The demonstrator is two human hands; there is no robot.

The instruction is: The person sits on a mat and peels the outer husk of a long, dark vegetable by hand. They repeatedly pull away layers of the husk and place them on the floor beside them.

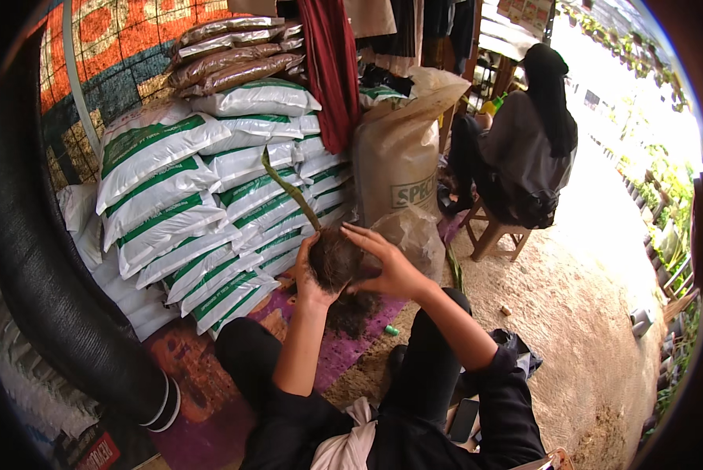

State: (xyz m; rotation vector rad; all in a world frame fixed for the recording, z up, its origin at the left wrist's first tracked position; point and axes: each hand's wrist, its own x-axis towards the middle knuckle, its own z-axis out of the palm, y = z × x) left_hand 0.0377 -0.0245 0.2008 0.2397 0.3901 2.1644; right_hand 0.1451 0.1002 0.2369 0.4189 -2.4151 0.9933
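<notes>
A dark, round root ball (334,258) of soil and fine roots is held up in front of my knees. From its upper left rises a long, narrow green leaf (293,191). My left hand (313,279) cups the ball's left side and underside. Around its right side curves my right hand (392,264), fingers spread, with fingertips at the ball's upper edge and the thumb lower down; a gap shows beneath the palm. Loose dark soil (354,314) lies below on a purple printed sheet (304,329).
White-and-green filled bags (163,170) are stacked ahead at left, with brown packs (240,64) on top. A large plastic sack (398,158) stands beside them. Another person (527,135) sits on a stool (495,235). A green cap (391,330) and phone (464,420) lie nearby; a black roll (64,276) fills the left.
</notes>
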